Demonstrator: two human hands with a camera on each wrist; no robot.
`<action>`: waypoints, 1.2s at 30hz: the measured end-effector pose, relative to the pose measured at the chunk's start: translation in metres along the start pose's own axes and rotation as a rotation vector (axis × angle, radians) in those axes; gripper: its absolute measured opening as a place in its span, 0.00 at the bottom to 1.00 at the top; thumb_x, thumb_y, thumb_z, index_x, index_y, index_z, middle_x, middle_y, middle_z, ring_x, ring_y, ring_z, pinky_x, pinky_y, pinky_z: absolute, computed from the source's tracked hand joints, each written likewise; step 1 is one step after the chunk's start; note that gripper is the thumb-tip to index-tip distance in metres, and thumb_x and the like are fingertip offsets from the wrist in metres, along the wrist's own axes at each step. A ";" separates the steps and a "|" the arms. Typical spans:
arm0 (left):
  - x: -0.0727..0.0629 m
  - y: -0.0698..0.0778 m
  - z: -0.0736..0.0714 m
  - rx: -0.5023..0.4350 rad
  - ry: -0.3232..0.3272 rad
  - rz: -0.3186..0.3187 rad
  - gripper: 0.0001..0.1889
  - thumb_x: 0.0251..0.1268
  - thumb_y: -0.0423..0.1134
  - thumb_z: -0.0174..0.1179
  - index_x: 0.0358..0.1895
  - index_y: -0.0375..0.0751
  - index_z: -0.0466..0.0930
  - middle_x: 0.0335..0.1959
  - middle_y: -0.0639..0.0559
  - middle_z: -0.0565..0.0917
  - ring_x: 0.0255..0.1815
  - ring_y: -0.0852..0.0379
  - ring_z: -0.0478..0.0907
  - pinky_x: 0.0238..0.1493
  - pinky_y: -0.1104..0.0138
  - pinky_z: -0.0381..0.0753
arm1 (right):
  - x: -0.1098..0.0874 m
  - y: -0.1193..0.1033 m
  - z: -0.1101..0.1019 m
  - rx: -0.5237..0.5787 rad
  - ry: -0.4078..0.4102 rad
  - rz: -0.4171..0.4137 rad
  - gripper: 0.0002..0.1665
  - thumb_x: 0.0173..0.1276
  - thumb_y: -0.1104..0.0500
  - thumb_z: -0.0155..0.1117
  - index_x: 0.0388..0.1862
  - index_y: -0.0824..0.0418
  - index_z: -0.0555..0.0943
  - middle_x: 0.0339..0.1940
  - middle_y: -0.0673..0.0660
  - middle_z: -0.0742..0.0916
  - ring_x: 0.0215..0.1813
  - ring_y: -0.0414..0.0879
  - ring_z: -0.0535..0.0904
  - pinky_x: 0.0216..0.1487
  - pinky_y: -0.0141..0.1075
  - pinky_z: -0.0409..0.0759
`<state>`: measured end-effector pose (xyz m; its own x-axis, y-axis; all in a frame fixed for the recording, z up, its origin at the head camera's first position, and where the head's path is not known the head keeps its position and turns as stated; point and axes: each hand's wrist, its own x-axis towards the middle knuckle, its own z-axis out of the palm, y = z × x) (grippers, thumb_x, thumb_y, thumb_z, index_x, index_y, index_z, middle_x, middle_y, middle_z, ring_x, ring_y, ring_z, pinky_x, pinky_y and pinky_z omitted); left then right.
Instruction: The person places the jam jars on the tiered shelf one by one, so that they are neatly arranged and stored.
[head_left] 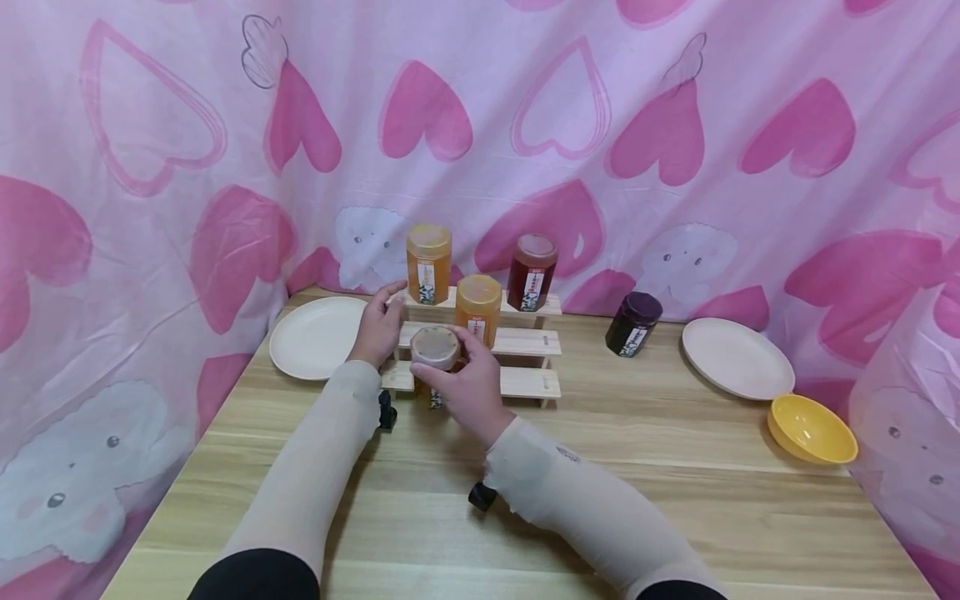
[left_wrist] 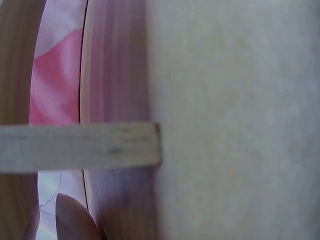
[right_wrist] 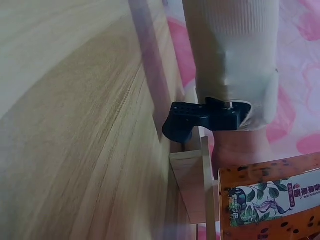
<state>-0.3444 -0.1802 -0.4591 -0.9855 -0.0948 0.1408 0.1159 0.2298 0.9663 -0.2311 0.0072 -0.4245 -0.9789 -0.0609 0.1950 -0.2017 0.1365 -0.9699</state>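
My right hand [head_left: 476, 387] grips a jar [head_left: 435, 348] with a pale lid, thumb and fingers spread round its top, in front of the lower tiers of a three-step wooden stand [head_left: 528, 383]. Amber contents with dark seeds and a leafy printed label show on this jar [right_wrist: 270, 200] in the right wrist view. At the stand's left end, my left hand [head_left: 378, 327] holds the side of the top tier with bent fingers. The left wrist view shows a stand leg [left_wrist: 100, 145] close up and a fingertip [left_wrist: 75, 220].
Orange jars stand on the top [head_left: 429, 265] and middle [head_left: 478, 310] tiers, a red jar [head_left: 532, 273] at top right. Rightward are a dark jar [head_left: 633, 325], a white plate [head_left: 737, 358] and a yellow bowl [head_left: 812, 429]. Another white plate [head_left: 315, 340] lies beside my left hand.
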 end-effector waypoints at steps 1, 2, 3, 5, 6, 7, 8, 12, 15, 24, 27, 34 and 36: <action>0.000 0.000 0.000 -0.002 0.000 -0.002 0.23 0.87 0.54 0.44 0.76 0.59 0.73 0.26 0.51 0.73 0.24 0.59 0.68 0.29 0.65 0.72 | 0.001 0.000 0.002 -0.004 0.002 0.002 0.44 0.56 0.53 0.88 0.70 0.55 0.78 0.60 0.51 0.85 0.60 0.48 0.82 0.61 0.45 0.85; 0.000 0.000 0.000 -0.001 -0.001 -0.002 0.23 0.87 0.54 0.44 0.76 0.59 0.73 0.26 0.50 0.73 0.25 0.59 0.68 0.29 0.65 0.72 | 0.002 0.000 0.004 -0.010 0.007 0.006 0.43 0.56 0.53 0.88 0.69 0.54 0.79 0.60 0.50 0.85 0.60 0.47 0.82 0.61 0.45 0.84; 0.001 0.000 0.000 -0.004 0.000 -0.004 0.22 0.87 0.53 0.45 0.76 0.60 0.73 0.27 0.49 0.73 0.24 0.59 0.68 0.29 0.66 0.72 | 0.002 -0.001 0.006 -0.016 0.011 0.012 0.42 0.56 0.53 0.88 0.69 0.53 0.79 0.60 0.50 0.85 0.60 0.47 0.82 0.62 0.45 0.84; 0.001 0.000 0.001 -0.005 0.002 -0.005 0.22 0.87 0.53 0.45 0.76 0.60 0.73 0.27 0.47 0.73 0.25 0.59 0.68 0.29 0.66 0.72 | 0.003 -0.001 0.009 -0.035 0.015 0.024 0.42 0.56 0.53 0.88 0.68 0.52 0.79 0.60 0.50 0.85 0.61 0.47 0.82 0.63 0.46 0.83; 0.001 -0.001 0.001 -0.002 0.001 -0.005 0.22 0.87 0.53 0.45 0.76 0.59 0.73 0.28 0.46 0.73 0.25 0.59 0.68 0.30 0.65 0.72 | 0.004 -0.001 0.010 -0.048 0.016 0.029 0.42 0.56 0.53 0.88 0.67 0.52 0.78 0.60 0.50 0.84 0.61 0.46 0.81 0.64 0.46 0.83; 0.001 -0.001 0.001 0.001 0.002 -0.006 0.23 0.87 0.53 0.45 0.76 0.59 0.73 0.28 0.46 0.73 0.26 0.58 0.69 0.30 0.65 0.73 | 0.005 -0.001 0.010 -0.062 0.014 0.036 0.42 0.55 0.52 0.88 0.67 0.52 0.78 0.60 0.49 0.84 0.62 0.46 0.81 0.65 0.46 0.82; 0.001 -0.001 0.001 0.004 0.001 -0.007 0.23 0.87 0.54 0.45 0.76 0.59 0.73 0.28 0.45 0.73 0.26 0.58 0.69 0.31 0.65 0.73 | 0.005 -0.001 0.010 -0.071 0.009 0.043 0.42 0.55 0.52 0.88 0.67 0.52 0.77 0.61 0.50 0.84 0.62 0.46 0.81 0.65 0.47 0.82; 0.001 -0.003 0.002 0.004 0.000 -0.011 0.23 0.87 0.54 0.45 0.77 0.59 0.72 0.28 0.48 0.73 0.27 0.58 0.69 0.32 0.65 0.73 | 0.007 -0.001 0.006 -0.106 -0.058 0.055 0.46 0.58 0.50 0.86 0.71 0.54 0.73 0.64 0.52 0.82 0.64 0.47 0.80 0.67 0.47 0.80; 0.001 -0.003 0.001 0.000 0.000 -0.010 0.23 0.87 0.55 0.45 0.76 0.59 0.72 0.26 0.53 0.73 0.27 0.58 0.70 0.32 0.65 0.73 | 0.011 0.000 -0.001 -0.123 -0.139 0.041 0.48 0.61 0.48 0.84 0.76 0.55 0.70 0.67 0.53 0.81 0.66 0.47 0.79 0.67 0.47 0.80; 0.001 -0.002 0.001 0.013 0.000 0.002 0.24 0.86 0.56 0.44 0.77 0.59 0.72 0.32 0.46 0.75 0.32 0.56 0.71 0.38 0.62 0.75 | 0.016 0.000 -0.008 -0.189 -0.197 0.012 0.44 0.62 0.47 0.83 0.75 0.52 0.74 0.66 0.52 0.83 0.65 0.47 0.80 0.67 0.46 0.80; 0.001 -0.001 0.001 0.015 -0.008 -0.004 0.24 0.86 0.56 0.44 0.78 0.59 0.71 0.39 0.37 0.77 0.36 0.52 0.73 0.41 0.60 0.76 | 0.015 0.000 -0.005 -0.188 -0.168 0.024 0.44 0.62 0.47 0.83 0.74 0.53 0.74 0.65 0.51 0.83 0.65 0.47 0.81 0.67 0.46 0.81; 0.002 -0.001 0.000 0.025 0.000 -0.006 0.25 0.87 0.54 0.44 0.78 0.56 0.70 0.59 0.34 0.78 0.49 0.44 0.76 0.51 0.57 0.76 | 0.015 0.000 0.002 -0.210 -0.128 0.006 0.46 0.62 0.48 0.84 0.75 0.53 0.73 0.66 0.51 0.83 0.64 0.47 0.81 0.66 0.45 0.81; 0.002 -0.001 0.000 0.023 -0.003 -0.004 0.24 0.87 0.53 0.44 0.79 0.56 0.70 0.55 0.32 0.78 0.46 0.46 0.75 0.49 0.58 0.76 | 0.015 0.000 0.003 -0.213 -0.114 0.007 0.45 0.62 0.49 0.84 0.75 0.53 0.74 0.66 0.51 0.83 0.64 0.47 0.82 0.66 0.46 0.82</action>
<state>-0.3464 -0.1804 -0.4594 -0.9864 -0.0927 0.1358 0.1087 0.2521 0.9616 -0.2461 0.0032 -0.4221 -0.9727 -0.1684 0.1594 -0.2094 0.3421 -0.9160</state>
